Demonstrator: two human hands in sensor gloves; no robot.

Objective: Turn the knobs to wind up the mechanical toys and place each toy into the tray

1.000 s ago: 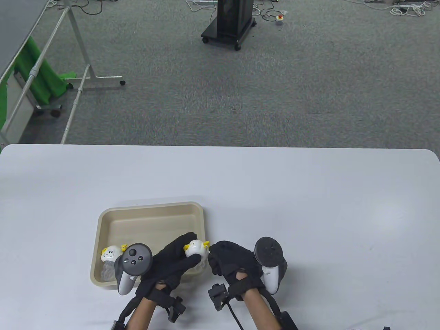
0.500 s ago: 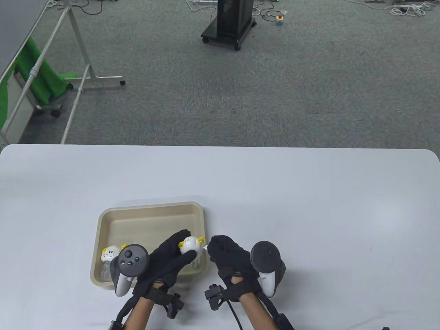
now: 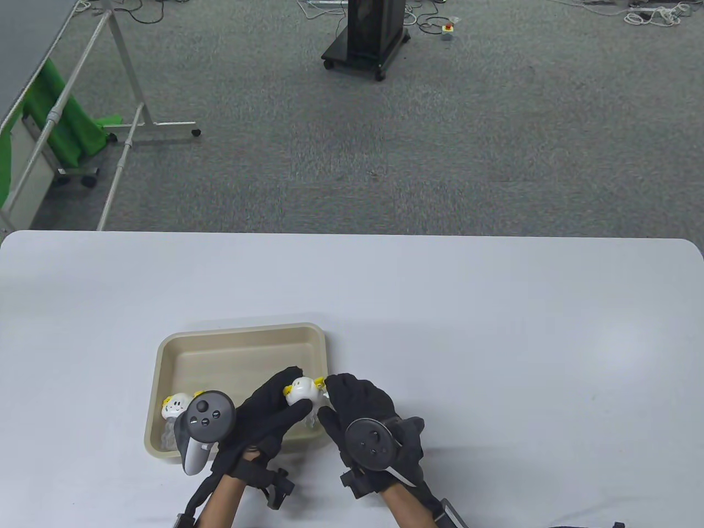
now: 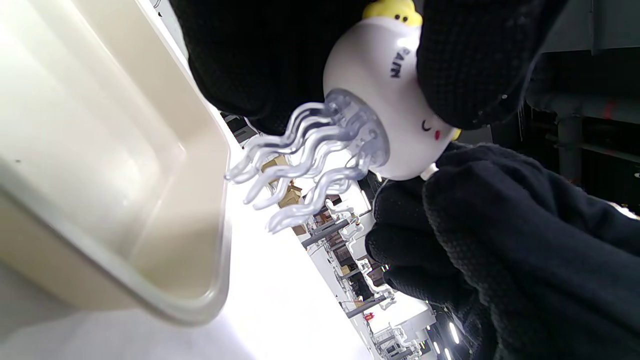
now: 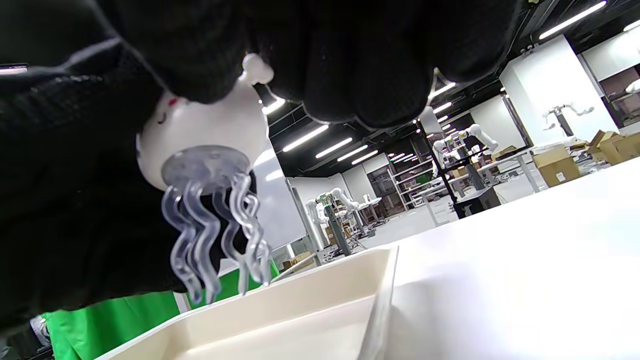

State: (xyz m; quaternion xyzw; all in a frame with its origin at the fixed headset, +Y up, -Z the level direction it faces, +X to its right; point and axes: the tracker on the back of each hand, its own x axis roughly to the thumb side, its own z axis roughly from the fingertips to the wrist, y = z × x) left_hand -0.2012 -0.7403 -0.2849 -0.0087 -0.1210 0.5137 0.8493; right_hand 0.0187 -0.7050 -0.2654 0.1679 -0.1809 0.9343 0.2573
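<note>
A white jellyfish toy point(image 3: 300, 389) with yellow bumps and clear tentacles point(image 4: 300, 160) hangs over the near right corner of the beige tray point(image 3: 242, 329). My left hand point(image 3: 287, 400) grips its round body from above. My right hand point(image 3: 335, 387) comes in from the right, and its fingertips point(image 5: 350, 60) pinch the small white knob point(image 5: 256, 70) on the toy's side. A second jellyfish toy point(image 3: 176, 406) lies in the tray's near left corner, partly hidden behind the left tracker point(image 3: 204, 421).
The tray's right wall point(image 5: 385, 290) sits just under the tentacles. White table point(image 3: 495, 341) stretches to the right and beyond the tray. Past the far edge are grey carpet, a black wheeled stand point(image 3: 367, 38) and a metal frame point(image 3: 126, 99).
My right hand has rolled over, so its tracker now faces up, and has closed in leftward onto the toy's knob. The left hand and toy drifted slightly left.
</note>
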